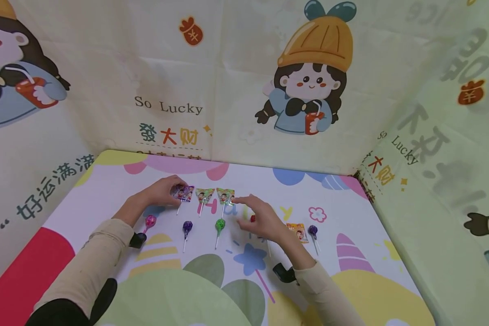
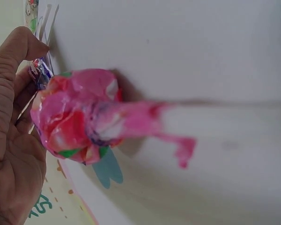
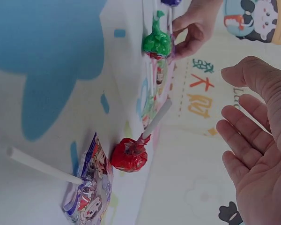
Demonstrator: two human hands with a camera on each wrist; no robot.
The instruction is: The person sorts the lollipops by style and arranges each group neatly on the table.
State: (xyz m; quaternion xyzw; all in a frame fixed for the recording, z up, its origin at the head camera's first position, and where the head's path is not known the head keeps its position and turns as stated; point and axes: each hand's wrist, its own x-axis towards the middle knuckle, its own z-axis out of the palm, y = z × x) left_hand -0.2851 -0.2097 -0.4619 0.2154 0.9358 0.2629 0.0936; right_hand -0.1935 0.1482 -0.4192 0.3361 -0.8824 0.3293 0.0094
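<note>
My left hand (image 1: 160, 192) pinches a flat purple-wrapped lollipop (image 1: 185, 193) at the left end of the upper row; its wrapper (image 2: 39, 72) shows by the fingers in the left wrist view. Beside it lie two green-wrapped lollipops (image 1: 205, 195) (image 1: 226, 196), sticks toward me. My right hand (image 1: 266, 219) hovers open and holds nothing, one fingertip near the right green wrapper; whether it touches is unclear. Under this hand (image 3: 264, 136) are a red ball lollipop (image 3: 129, 157) and another purple-wrapped one (image 3: 91, 192), both partly hidden in the head view.
Nearer me lie pink (image 1: 150, 221), purple (image 1: 187, 227) and green (image 1: 220, 226) ball lollipops. Right of my right hand are an orange wrapper (image 1: 297, 232) and a dark purple ball lollipop (image 1: 313, 230). Printed cloth walls (image 1: 236, 90) stand behind and beside the table.
</note>
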